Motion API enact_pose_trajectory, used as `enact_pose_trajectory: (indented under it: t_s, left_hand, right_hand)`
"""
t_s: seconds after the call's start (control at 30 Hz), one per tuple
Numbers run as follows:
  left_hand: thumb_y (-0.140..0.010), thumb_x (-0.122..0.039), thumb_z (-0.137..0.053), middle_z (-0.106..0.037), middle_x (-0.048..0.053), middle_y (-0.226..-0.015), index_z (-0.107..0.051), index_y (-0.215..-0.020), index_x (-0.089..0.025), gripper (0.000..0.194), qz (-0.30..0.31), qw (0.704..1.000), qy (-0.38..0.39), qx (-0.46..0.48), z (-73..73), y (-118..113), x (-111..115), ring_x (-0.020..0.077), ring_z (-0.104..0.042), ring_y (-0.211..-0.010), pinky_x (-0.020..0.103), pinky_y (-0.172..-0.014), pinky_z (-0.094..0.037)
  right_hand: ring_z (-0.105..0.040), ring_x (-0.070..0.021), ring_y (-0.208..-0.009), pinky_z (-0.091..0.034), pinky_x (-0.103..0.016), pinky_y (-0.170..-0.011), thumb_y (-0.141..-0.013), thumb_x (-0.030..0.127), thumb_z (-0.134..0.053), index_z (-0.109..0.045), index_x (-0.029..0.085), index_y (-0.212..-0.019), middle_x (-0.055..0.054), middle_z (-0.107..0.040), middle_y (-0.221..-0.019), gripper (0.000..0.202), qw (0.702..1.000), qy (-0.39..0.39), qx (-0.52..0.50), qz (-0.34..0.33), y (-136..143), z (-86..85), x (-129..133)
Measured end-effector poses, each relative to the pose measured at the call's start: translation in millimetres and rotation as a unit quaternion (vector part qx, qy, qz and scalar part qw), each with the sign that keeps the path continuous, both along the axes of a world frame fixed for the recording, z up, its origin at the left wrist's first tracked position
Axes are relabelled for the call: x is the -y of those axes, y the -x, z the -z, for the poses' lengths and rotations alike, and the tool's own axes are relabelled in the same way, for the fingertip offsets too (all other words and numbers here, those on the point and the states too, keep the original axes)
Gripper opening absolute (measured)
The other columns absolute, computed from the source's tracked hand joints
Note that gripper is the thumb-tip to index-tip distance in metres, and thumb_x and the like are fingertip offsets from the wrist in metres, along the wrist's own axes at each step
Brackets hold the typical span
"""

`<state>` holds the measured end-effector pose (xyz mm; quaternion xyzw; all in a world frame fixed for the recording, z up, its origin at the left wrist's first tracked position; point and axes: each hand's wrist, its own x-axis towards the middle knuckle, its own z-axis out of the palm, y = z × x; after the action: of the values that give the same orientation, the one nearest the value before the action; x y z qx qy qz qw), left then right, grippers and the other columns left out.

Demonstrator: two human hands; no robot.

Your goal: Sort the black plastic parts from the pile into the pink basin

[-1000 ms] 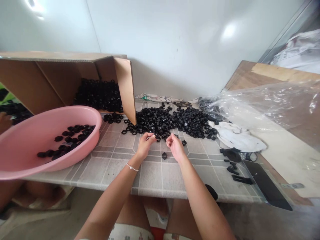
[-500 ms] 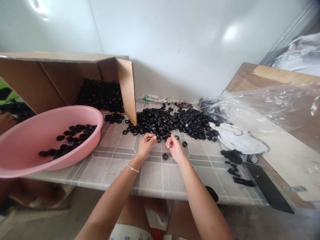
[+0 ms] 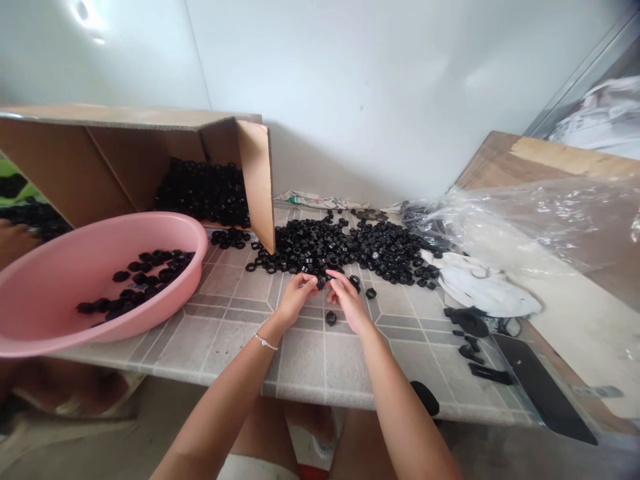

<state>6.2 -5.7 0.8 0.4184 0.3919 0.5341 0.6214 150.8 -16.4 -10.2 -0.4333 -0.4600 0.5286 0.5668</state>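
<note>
My left hand pinches a small black plastic ring between thumb and fingertips, just in front of the pile. Close beside it is my right hand, its index finger reaching toward the ring and the other fingers curled. Something dark shows between those right fingers, too small to make out. Behind both hands spreads a heap of black rings, joined on the right by a heap of small black parts. One black piece lies alone on the table between my forearms, and another is right of my right hand.
A pink basin with several black pieces stands at left. Behind it, a cardboard box on its side holds more rings. To the right are a white cloth, clear plastic and a dark flat device. Another person's hand shows far left.
My right hand has come in toward my left, its index finger now stretched toward the ring. My left hand stays nearly in place. The view has shifted slightly.
</note>
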Motion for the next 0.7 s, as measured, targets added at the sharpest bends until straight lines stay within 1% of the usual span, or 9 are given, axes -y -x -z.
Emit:
enact_pose_trajectory:
  t_s: [0.07, 0.13, 0.23, 0.3, 0.43, 0.5, 0.6, 0.63, 0.7]
  left_hand:
    - [-0.062, -0.046, -0.077, -0.059, 0.000, -0.073, -0.061, -0.074, -0.015, 0.037, 0.010, 1.000, 0.017, -0.008, -0.1, 0.7, 0.1, 0.0119, -0.056, -0.070, 0.031, -0.077, -0.050]
    - [-0.063, -0.048, -0.076, -0.060, 0.000, -0.070, -0.061, -0.073, -0.015, 0.038, 0.011, 0.999, 0.030, -0.024, 0.0, 1.4, 0.0, 0.0120, -0.056, -0.068, 0.028, -0.072, -0.048]
    - [-0.064, -0.049, -0.076, -0.061, 0.001, -0.069, -0.062, -0.072, -0.015, 0.038, 0.008, 0.999, 0.014, -0.046, -0.7, 2.1, -0.3, 0.0117, -0.056, -0.066, 0.026, -0.068, -0.047]
    - [-0.064, -0.048, -0.076, -0.062, 0.001, -0.071, -0.065, -0.075, -0.015, 0.037, 0.015, 0.998, -0.008, -0.057, -1.9, 2.4, -0.2, 0.0113, -0.056, -0.067, 0.025, -0.068, -0.047]
    - [-0.068, -0.051, -0.071, -0.064, 0.002, -0.070, -0.066, -0.076, -0.015, 0.037, 0.053, 0.996, -0.013, -0.072, -2.2, 2.1, 0.2, 0.0122, -0.057, -0.066, 0.025, -0.066, -0.047]
    - [-0.070, -0.052, -0.068, -0.062, 0.001, -0.066, -0.066, -0.073, -0.015, 0.037, 0.058, 0.994, -0.021, -0.093, -0.4, 1.7, 0.0, 0.0125, -0.056, -0.063, 0.025, -0.064, -0.046]
    - [-0.074, -0.049, -0.065, -0.060, 0.001, -0.063, -0.065, -0.073, -0.016, 0.034, 0.048, 0.986, -0.051, -0.149, 1.4, 0.9, 0.3, 0.0132, -0.055, -0.061, 0.026, -0.062, -0.044]
    - [-0.075, -0.047, -0.065, -0.061, 0.001, -0.065, -0.065, -0.075, -0.016, 0.031, 0.039, 0.983, -0.070, -0.168, 1.0, 0.5, 0.9, 0.0138, -0.055, -0.062, 0.027, -0.064, -0.045]
    - [-0.076, -0.040, -0.066, -0.065, 0.004, -0.077, -0.067, -0.082, -0.017, 0.023, 0.023, 0.972, -0.128, -0.198, -1.5, -0.6, 3.3, 0.0162, -0.058, -0.072, 0.029, -0.071, -0.046]
  right_hand:
    - [-0.051, -0.0135, -0.059, -0.037, -0.027, -0.055, -0.075, 0.049, -0.063, -0.063, 0.027, -0.098, 0.001, -0.061, -0.078, 0.032, 0.997, -0.030, 0.067, -0.018, 2.4, 1.1, 2.0]
    - [-0.051, -0.0146, -0.061, -0.039, -0.028, -0.058, -0.077, 0.048, -0.062, -0.061, 0.026, -0.091, 0.001, -0.061, -0.078, 0.026, 0.991, -0.057, 0.119, -0.013, 4.5, 4.1, 3.4]
    - [-0.048, -0.0149, -0.059, -0.038, -0.028, -0.061, -0.082, 0.047, -0.057, -0.056, 0.026, -0.081, 0.003, -0.055, -0.067, 0.021, 0.984, -0.074, 0.162, -0.018, 5.2, 9.6, 3.8]
    - [-0.047, -0.0152, -0.059, -0.037, -0.028, -0.061, -0.084, 0.046, -0.055, -0.053, 0.026, -0.079, 0.003, -0.051, -0.062, 0.020, 0.982, -0.073, 0.172, -0.024, 4.4, 11.2, 3.9]
    - [-0.049, -0.0160, -0.063, -0.037, -0.028, -0.062, -0.085, 0.045, -0.052, -0.054, 0.027, -0.087, 0.002, -0.055, -0.069, 0.018, 0.979, -0.083, 0.186, -0.019, 2.5, 7.3, 6.6]
    - [-0.048, -0.0160, -0.062, -0.035, -0.028, -0.062, -0.085, 0.044, -0.052, -0.055, 0.026, -0.082, 0.002, -0.053, -0.066, 0.019, 0.972, -0.093, 0.215, -0.007, 2.0, 4.2, 8.4]
    - [-0.044, -0.0154, -0.059, -0.032, -0.027, -0.059, -0.085, 0.046, -0.052, -0.051, 0.024, -0.067, 0.003, -0.049, -0.058, 0.028, 0.964, -0.094, 0.248, 0.020, 2.4, 3.3, 8.7]
    - [-0.043, -0.0150, -0.057, -0.031, -0.027, -0.058, -0.085, 0.048, -0.051, -0.050, 0.024, -0.064, 0.003, -0.047, -0.056, 0.032, 0.966, -0.087, 0.241, 0.027, 2.7, 4.3, 7.7]
    - [-0.040, -0.0141, -0.054, -0.029, -0.027, -0.054, -0.083, 0.053, -0.051, -0.048, 0.023, -0.061, 0.003, -0.043, -0.053, 0.037, 0.978, -0.062, 0.199, 0.029, 3.6, 7.1, 4.7]
